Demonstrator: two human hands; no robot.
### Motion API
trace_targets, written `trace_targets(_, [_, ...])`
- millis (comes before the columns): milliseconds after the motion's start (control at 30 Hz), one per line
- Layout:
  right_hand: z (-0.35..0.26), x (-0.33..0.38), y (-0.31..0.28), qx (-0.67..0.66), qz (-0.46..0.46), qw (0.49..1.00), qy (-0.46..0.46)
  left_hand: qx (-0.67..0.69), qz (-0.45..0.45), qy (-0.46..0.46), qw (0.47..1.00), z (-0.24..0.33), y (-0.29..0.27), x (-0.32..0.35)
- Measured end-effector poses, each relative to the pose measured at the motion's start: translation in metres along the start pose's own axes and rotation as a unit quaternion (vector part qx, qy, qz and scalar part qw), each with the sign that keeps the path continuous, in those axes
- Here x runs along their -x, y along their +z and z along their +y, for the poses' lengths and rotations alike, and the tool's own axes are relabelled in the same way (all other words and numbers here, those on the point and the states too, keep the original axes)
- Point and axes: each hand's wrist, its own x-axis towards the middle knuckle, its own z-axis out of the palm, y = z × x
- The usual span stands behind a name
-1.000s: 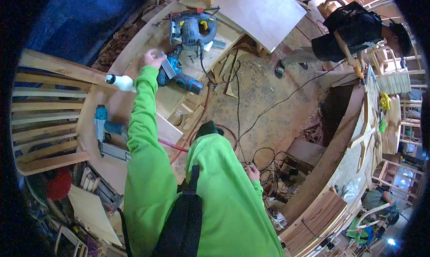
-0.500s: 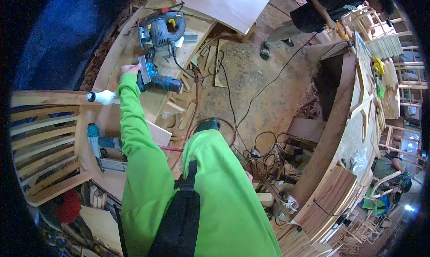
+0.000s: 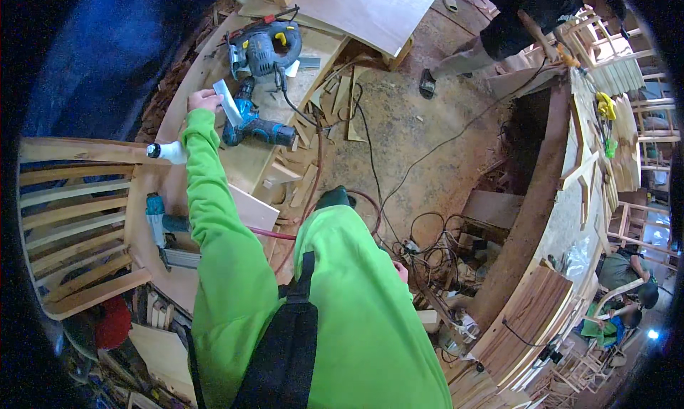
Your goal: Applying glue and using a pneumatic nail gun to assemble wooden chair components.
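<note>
My left hand (image 3: pixel 204 101) reaches over the workbench (image 3: pixel 167 113) and pinches one end of a flat silvery strip (image 3: pixel 228 104). The strip slants above a blue and black cordless drill (image 3: pixel 260 129), which lies on its side; whether the two touch I cannot tell. Beyond the drill rests a grey jigsaw (image 3: pixel 263 49) with yellow parts. By my left forearm is a white bottle (image 3: pixel 171 151) with a black cap. A teal nail gun (image 3: pixel 155 224) lies nearer, left of that sleeve. Just a sliver of my right hand (image 3: pixel 401 271) shows beside my green clothing; its fingers are mostly hidden.
A slatted wooden frame (image 3: pixel 78 209) stands at the left. Cables and a red hose (image 3: pixel 318 163) cross the dusty floor amid wood scraps. Another person (image 3: pixel 524 17) is at the far right by a long bench (image 3: pixel 548 216) stacked with boards. More people work at the right edge.
The view has shifted slightly. My left hand has tilted the strip, so its face now looks brighter. A bit more of my right hand shows. The far person has moved slightly.
</note>
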Motion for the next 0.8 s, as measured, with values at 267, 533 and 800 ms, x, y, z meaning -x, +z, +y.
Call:
trace_targets(267, [0.003,-0.013,-0.006,0.046,-0.030,0.998,-0.020,0.121,-0.053,0.089,0.987,0.064,0.022,0.082])
trace_targets(533, [-0.292,0.045,0.021,0.088,-0.059,0.948,-0.299,0.172,-0.217,0.247,0.929,0.145,0.123,0.232])
trace_targets(800, [-0.378,0.099,0.008,-0.107,-0.136,0.925,-0.337,0.219,-0.388,0.153,0.882,0.178,0.209,0.341])
